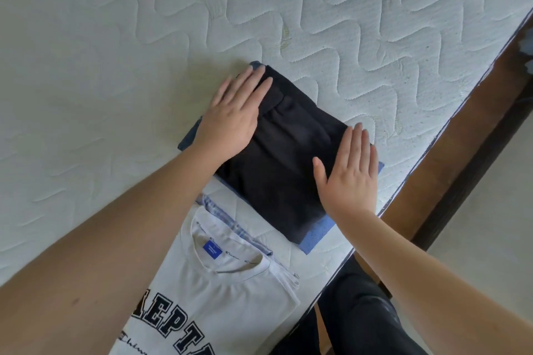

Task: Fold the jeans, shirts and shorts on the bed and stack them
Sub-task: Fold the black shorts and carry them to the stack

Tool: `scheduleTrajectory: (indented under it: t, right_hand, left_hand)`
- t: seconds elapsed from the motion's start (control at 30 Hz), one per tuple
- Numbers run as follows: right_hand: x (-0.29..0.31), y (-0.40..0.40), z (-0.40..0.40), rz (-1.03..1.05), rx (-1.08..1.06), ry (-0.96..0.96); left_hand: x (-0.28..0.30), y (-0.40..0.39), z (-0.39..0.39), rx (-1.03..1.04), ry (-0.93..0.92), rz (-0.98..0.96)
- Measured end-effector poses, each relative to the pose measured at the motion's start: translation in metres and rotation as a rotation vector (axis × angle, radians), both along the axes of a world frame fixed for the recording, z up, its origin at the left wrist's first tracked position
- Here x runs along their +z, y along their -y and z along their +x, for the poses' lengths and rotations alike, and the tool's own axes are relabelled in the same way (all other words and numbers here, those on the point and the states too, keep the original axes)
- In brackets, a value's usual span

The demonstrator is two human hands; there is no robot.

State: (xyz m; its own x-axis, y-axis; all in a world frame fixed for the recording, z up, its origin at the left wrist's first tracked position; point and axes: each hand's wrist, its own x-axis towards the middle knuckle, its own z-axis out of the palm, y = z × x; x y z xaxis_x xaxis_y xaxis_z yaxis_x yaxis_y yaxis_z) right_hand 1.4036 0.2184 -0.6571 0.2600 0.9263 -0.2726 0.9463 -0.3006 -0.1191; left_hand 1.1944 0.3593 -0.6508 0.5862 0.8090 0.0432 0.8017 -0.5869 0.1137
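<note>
A folded black garment [284, 158] lies on top of folded blue jeans [315, 235], whose edges show under it at the left, far and near sides. My left hand [233, 112] lies flat with straight fingers on the stack's left edge. My right hand [350, 174] presses flat on its right side. Closer to me sits a folded white T-shirt [227, 291] with black letters and a blue neck label, resting on a folded light blue plaid shirt [227, 219]. All of it is on the white quilted mattress [144, 52].
The mattress edge [427, 150] runs diagonally at the right, with a dark wooden bed frame [467, 135] and pale floor [490, 210] beyond. A leg in dark trousers [354, 311] stands beside the bed. Bare mattress spreads to the left and far side.
</note>
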Motion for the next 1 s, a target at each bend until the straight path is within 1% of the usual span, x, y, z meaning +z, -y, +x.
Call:
scheduleTrajectory:
  t: [0.1,0.17,0.23,0.3,0.37,0.43,0.5,0.67,0.73,0.83,0.87,0.93,1.0]
  right_hand:
    - [0.014,0.004,-0.042,0.113,0.133,-0.073]
    - [0.012,0.002,-0.07,0.097,0.195,-0.109]
    - [0.005,0.001,-0.091,0.04,0.262,-0.111]
    - [-0.009,0.0,-0.101,-0.014,0.346,-0.082]
    - [-0.021,0.0,-0.099,-0.058,0.414,-0.061]
    - [-0.03,0.002,-0.093,-0.055,0.442,-0.035]
    - [-0.033,0.008,-0.086,-0.045,0.398,-0.018]
    - [-0.025,0.04,-0.055,-0.059,0.194,-0.042]
    - [-0.019,0.051,-0.042,-0.095,0.179,-0.054]
    - [-0.005,0.061,-0.027,-0.14,0.233,-0.058]
    - [0.001,0.062,-0.021,-0.123,0.247,-0.07]
    - [0.011,0.062,-0.008,-0.023,0.243,-0.123]
    - [0.017,0.051,0.008,0.111,0.176,-0.186]
  left_hand:
    - [0.019,0.019,-0.022,0.114,0.197,0.065]
    - [0.017,0.035,-0.034,0.108,0.209,0.032]
    - [0.005,0.05,-0.04,0.057,0.1,-0.023]
    - [-0.015,0.063,-0.042,0.024,-0.074,-0.073]
    - [-0.033,0.069,-0.046,0.008,-0.18,-0.063]
    - [-0.048,0.07,-0.052,-0.014,-0.225,-0.01]
    - [-0.055,0.065,-0.055,-0.032,-0.235,0.009]
    - [-0.05,0.068,-0.048,-0.009,-0.228,0.001]
    - [-0.044,0.073,-0.044,0.021,-0.25,-0.025]
    - [-0.03,0.085,-0.032,0.1,-0.29,-0.079]
    - [-0.025,0.09,-0.026,0.128,-0.29,-0.083]
    - [-0.016,0.106,-0.01,0.155,-0.237,-0.079]
    - [-0.012,0.127,0.007,0.125,-0.16,-0.093]
